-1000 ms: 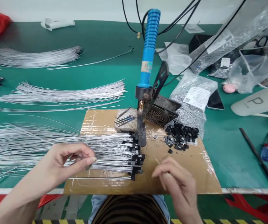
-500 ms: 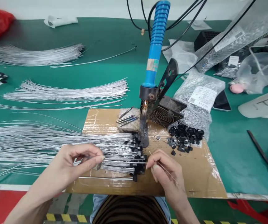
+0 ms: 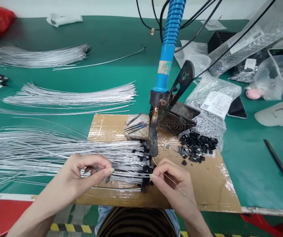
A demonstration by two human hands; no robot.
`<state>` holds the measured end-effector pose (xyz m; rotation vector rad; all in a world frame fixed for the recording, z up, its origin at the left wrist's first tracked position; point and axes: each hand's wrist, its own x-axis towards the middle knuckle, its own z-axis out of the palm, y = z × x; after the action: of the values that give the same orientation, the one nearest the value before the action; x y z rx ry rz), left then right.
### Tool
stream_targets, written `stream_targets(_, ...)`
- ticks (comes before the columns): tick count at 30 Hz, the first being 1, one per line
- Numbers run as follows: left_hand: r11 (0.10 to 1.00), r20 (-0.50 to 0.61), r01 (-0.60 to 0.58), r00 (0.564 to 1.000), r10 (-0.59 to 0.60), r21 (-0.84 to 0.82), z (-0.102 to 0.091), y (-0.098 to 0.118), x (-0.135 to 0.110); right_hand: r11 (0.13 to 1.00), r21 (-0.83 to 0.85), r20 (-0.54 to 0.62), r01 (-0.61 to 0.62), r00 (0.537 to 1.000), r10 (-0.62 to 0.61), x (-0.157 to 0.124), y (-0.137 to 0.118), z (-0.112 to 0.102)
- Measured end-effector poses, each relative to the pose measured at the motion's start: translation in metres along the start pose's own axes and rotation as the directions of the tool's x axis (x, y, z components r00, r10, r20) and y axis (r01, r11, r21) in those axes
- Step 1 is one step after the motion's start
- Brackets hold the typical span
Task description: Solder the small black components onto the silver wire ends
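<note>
My left hand (image 3: 87, 174) pinches a thin white wire (image 3: 131, 174) between thumb and forefinger. The tip of my right thumb and forefinger closes on the wire's other end, so my right hand (image 3: 174, 184) and my left hold it stretched level. A finer strand of solder wire (image 3: 178, 187) also runs through my right hand. Just beneath lies a bundle of white wires (image 3: 121, 153) with black connectors (image 3: 146, 169) on their right ends. Behind my hands a blue-handled soldering iron (image 3: 167, 56) stands tip down in a black metal bracket (image 3: 183, 79).
A cardboard sheet (image 3: 212, 191) covers the front of the green table. Loose black connectors (image 3: 198, 143) spill from a plastic bag (image 3: 215, 105) at right. Spare iron tips (image 3: 135, 126) rest on a block near a small fan (image 3: 176, 121). More wire bundles (image 3: 77, 93) lie at left.
Right thumb and forefinger have closed onto the wire's end, where the thumb was lower before. My left hand has shifted slightly right. The whole view has moved a little.
</note>
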<state>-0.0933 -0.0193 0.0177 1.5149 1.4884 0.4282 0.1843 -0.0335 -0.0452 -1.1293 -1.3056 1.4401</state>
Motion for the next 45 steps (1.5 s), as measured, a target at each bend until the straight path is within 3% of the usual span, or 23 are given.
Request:
stream_targets(4, 0.999, 0.024, -0.020, 1.000, 0.019, 0.030, 0.001, 0.001, -0.002, 0.998, -0.051, 0.047, 0.041, 0.998, -0.039, -0.002, 0.001, -0.004)
stream_targets(9, 0.977, -0.094, -0.097, 0.989, 0.116, 0.188, 0.022, 0.009, -0.008, 0.987, -0.132, 0.050, 0.092, 0.995, -0.086, -0.006, 0.000, -0.004)
stream_targets(12, 0.941, 0.006, -0.240, 0.969, 0.246, 0.240, 0.047, 0.020, -0.008, 0.984, -0.150, 0.009, 0.097, 0.995, -0.097, -0.010, -0.002, 0.000)
stream_targets(15, 0.942, 0.058, -0.290, 0.957, 0.284, 0.172, 0.067, 0.028, -0.004, 0.987, -0.147, -0.057, 0.059, 0.996, -0.068, -0.013, -0.002, 0.004)
stream_targets(20, 0.982, 0.064, -0.171, 0.984, 0.166, 0.081, 0.078, 0.030, 0.005, 0.990, -0.134, -0.131, 0.037, 0.990, -0.055, -0.014, -0.001, 0.005)
stream_targets(27, 0.995, -0.074, -0.024, 0.997, 0.017, -0.098, 0.076, 0.024, 0.012, 0.998, 0.031, -0.343, -0.062, 0.937, 0.069, -0.008, -0.001, 0.004)
stream_targets(33, 0.979, -0.112, -0.028, 0.994, 0.005, -0.204, 0.075, 0.028, 0.019, 0.974, 0.202, -0.238, -0.102, 0.960, 0.150, -0.008, -0.002, 0.012)
stream_targets(45, 0.968, -0.118, 0.017, 0.992, -0.048, -0.250, 0.078, 0.025, 0.018, 0.953, 0.296, -0.101, -0.061, 0.990, 0.094, -0.010, 0.007, 0.017)
